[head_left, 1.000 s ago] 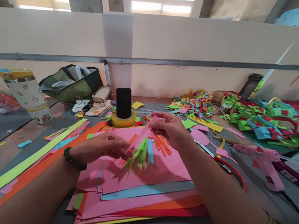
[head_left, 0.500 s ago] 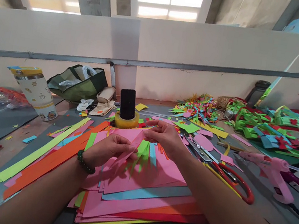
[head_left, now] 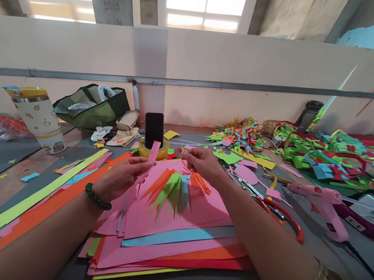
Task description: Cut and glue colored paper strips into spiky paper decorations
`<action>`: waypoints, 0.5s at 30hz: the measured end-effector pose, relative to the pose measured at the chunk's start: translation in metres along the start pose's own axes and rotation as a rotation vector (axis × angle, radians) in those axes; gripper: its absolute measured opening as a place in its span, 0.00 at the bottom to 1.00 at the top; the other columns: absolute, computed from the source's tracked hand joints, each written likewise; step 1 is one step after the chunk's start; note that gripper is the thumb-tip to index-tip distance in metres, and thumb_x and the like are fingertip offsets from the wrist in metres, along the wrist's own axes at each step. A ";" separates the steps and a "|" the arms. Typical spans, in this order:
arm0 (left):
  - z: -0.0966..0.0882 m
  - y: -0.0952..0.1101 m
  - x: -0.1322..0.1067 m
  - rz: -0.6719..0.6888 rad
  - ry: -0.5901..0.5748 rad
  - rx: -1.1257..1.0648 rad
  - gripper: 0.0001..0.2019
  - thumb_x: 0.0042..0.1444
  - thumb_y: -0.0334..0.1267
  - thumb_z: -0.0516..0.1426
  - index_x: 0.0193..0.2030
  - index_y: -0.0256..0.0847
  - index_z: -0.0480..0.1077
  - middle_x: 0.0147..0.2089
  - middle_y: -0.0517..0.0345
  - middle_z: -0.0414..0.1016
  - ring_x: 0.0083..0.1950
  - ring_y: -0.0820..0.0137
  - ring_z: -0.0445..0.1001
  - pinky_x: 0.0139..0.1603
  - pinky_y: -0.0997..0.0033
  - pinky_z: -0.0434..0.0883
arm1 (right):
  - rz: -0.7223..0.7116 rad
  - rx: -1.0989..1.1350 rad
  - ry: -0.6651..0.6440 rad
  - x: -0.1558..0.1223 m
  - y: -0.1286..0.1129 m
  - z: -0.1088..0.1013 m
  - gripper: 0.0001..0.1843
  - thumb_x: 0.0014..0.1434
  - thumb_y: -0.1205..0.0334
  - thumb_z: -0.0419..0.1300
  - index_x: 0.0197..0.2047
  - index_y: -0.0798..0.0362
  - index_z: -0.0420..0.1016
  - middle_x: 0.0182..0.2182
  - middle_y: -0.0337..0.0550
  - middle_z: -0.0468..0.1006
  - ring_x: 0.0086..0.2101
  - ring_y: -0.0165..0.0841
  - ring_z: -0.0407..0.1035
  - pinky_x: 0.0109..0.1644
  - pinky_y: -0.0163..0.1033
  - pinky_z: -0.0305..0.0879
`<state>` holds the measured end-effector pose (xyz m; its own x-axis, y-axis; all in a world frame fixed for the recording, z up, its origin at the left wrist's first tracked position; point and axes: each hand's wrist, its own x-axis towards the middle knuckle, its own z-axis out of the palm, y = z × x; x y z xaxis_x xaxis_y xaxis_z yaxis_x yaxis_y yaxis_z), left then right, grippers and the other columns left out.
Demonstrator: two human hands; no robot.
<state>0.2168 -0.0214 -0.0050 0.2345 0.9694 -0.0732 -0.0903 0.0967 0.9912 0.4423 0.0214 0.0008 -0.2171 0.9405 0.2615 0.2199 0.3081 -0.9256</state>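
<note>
Pinched in my left hand (head_left: 123,178) is a narrow pink paper strip (head_left: 152,154), which stands up past the fingers and also shows below them. My right hand (head_left: 200,163) is closed, thumb against fingers, just above the fringed paper; what it grips, if anything, is hidden. Between and below the hands lie pointed paper spikes in a fan: green spikes (head_left: 172,190) in the middle, orange spikes (head_left: 158,185) to the left, blue ones (head_left: 184,193) and more orange to the right. Under them is a stack of coloured paper sheets (head_left: 188,220), with pink on top.
A phone (head_left: 154,127) stands in a yellow tape roll (head_left: 144,151). Red-handled scissors (head_left: 283,217) and a pink glue gun (head_left: 323,199) lie right. Long paper strips (head_left: 40,192) and a tumbler (head_left: 38,116) are left. Cut-paper pieces (head_left: 241,134) are heaped at the back.
My left hand has drawn the pink paper left, away from my right hand, and it now stands upright. The spike fan beneath is uncovered. The whole view has shifted slightly.
</note>
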 end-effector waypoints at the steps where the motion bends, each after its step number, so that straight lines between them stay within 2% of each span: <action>1: 0.001 -0.001 0.000 -0.014 -0.020 -0.018 0.09 0.43 0.41 0.65 0.27 0.39 0.73 0.26 0.63 0.70 0.26 0.78 0.64 0.28 0.77 0.62 | -0.007 0.016 -0.024 -0.002 -0.002 0.001 0.18 0.50 0.50 0.62 0.22 0.56 0.70 0.15 0.34 0.67 0.17 0.22 0.57 0.20 0.29 0.53; 4: 0.002 -0.006 0.001 -0.050 -0.066 -0.041 0.11 0.42 0.42 0.66 0.29 0.37 0.74 0.27 0.61 0.71 0.26 0.78 0.65 0.26 0.78 0.60 | -0.030 0.055 -0.069 -0.007 -0.010 0.006 0.21 0.53 0.45 0.59 0.25 0.56 0.69 0.20 0.36 0.69 0.20 0.22 0.60 0.23 0.29 0.56; 7: 0.004 -0.012 0.003 0.000 -0.080 0.039 0.12 0.42 0.43 0.66 0.26 0.36 0.72 0.25 0.62 0.67 0.25 0.79 0.61 0.25 0.79 0.57 | -0.037 0.068 -0.085 -0.012 -0.016 0.013 0.21 0.55 0.44 0.57 0.28 0.56 0.70 0.26 0.40 0.73 0.24 0.24 0.65 0.25 0.29 0.60; 9: 0.007 -0.016 0.003 0.026 -0.122 0.127 0.14 0.43 0.45 0.65 0.24 0.35 0.71 0.23 0.64 0.63 0.23 0.80 0.56 0.24 0.79 0.54 | -0.034 0.081 -0.105 -0.016 -0.018 0.018 0.18 0.53 0.47 0.60 0.34 0.55 0.71 0.29 0.40 0.75 0.27 0.26 0.68 0.28 0.31 0.63; 11: 0.011 -0.017 0.001 0.029 -0.182 0.202 0.15 0.45 0.46 0.64 0.24 0.35 0.70 0.22 0.65 0.61 0.23 0.80 0.53 0.23 0.78 0.52 | -0.033 0.106 -0.131 -0.020 -0.018 0.022 0.18 0.48 0.54 0.65 0.40 0.55 0.71 0.27 0.38 0.75 0.28 0.27 0.69 0.31 0.32 0.65; 13: 0.013 -0.017 -0.002 0.022 -0.219 0.239 0.15 0.45 0.47 0.63 0.24 0.36 0.70 0.22 0.65 0.59 0.22 0.80 0.52 0.22 0.78 0.51 | -0.017 0.136 -0.126 -0.020 -0.017 0.024 0.18 0.46 0.58 0.67 0.40 0.55 0.71 0.25 0.37 0.75 0.27 0.27 0.70 0.32 0.32 0.66; 15: 0.014 -0.016 -0.003 0.024 -0.207 0.242 0.15 0.45 0.47 0.63 0.23 0.36 0.70 0.22 0.66 0.59 0.23 0.80 0.51 0.22 0.78 0.51 | 0.013 0.150 -0.086 -0.016 -0.014 0.020 0.16 0.48 0.57 0.65 0.38 0.55 0.71 0.25 0.37 0.75 0.26 0.26 0.69 0.30 0.31 0.65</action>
<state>0.2312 -0.0286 -0.0193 0.4295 0.9016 -0.0503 0.1291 -0.0062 0.9916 0.4237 -0.0012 0.0037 -0.2968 0.9265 0.2313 0.0796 0.2654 -0.9608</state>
